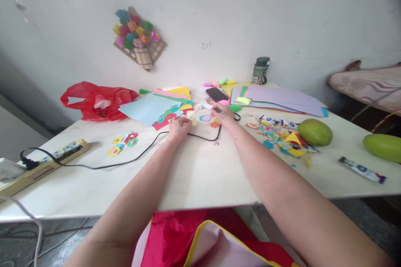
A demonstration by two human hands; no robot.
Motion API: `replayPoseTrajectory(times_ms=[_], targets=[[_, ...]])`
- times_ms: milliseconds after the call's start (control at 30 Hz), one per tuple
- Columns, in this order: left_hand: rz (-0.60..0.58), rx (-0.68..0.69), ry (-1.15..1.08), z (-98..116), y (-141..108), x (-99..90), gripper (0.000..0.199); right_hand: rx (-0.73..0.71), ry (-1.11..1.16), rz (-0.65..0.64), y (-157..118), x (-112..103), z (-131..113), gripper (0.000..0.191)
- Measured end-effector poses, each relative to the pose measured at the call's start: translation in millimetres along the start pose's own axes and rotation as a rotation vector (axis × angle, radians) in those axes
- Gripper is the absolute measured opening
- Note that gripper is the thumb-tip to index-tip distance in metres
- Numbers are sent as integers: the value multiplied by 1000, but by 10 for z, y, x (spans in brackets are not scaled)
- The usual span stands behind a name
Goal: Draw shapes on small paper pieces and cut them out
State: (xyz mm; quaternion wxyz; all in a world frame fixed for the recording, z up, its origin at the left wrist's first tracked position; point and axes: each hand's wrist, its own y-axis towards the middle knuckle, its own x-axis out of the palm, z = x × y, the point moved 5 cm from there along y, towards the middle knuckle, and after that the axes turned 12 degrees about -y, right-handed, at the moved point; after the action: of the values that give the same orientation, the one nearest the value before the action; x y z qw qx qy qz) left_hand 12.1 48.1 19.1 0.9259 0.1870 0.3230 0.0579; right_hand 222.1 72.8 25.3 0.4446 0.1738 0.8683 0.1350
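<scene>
My right hand (pixel 223 116) is wrapped round a white glue gun (pixel 204 106), its nozzle pointing left. A black cord (pixel 203 137) runs from near that hand across the table to the left. My left hand (pixel 179 128) has its fingers bent together at the edge of a pale yellow paper flower (pixel 193 118); the fingertips are partly hidden. Between the hands lie a lilac paper circle (pixel 206 118) and an orange paper flower (pixel 214 124). Red, green and blue paper cut-outs (pixel 166 117) lie just beyond my left hand. Several finished-looking layered paper flowers (pixel 125 143) rest farther left.
A power strip (pixel 59 159) and red plastic bag (pixel 97 101) are on the left. Coloured paper sheets (pixel 282 99), a phone (pixel 217 94) and a bottle (pixel 261 70) stand or lie at the back. Paper scraps (pixel 285 138), green mangoes (pixel 315 132) and a wrapper (pixel 361 170) are on the right.
</scene>
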Motion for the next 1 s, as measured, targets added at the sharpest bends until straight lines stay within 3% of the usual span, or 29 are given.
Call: replayPoseTrajectory(times_ms=[100, 200, 300, 400, 533, 733, 1000], targets=[[-5, 30, -19, 17, -1, 14, 16, 28, 247, -32, -5, 46, -18, 14], [-8, 68, -48, 49, -4, 19, 13, -51, 453, -162, -57, 113, -135, 15], [-15, 101, -72, 72, -5, 21, 11, -167, 562, -312, -137, 179, -270, 17], [-8, 121, -78, 79, -5, 23, 10, -186, 587, -394, -181, 265, -322, 24], [12, 102, -95, 63, -4, 1, 8, -134, 564, -342, -184, 292, -342, 18], [266, -98, -173, -108, -15, -218, 24, 48, 640, -189, -163, 161, -270, 17], [278, -156, -75, -136, -6, -244, 31, 126, 749, -46, -63, 118, -143, 20]])
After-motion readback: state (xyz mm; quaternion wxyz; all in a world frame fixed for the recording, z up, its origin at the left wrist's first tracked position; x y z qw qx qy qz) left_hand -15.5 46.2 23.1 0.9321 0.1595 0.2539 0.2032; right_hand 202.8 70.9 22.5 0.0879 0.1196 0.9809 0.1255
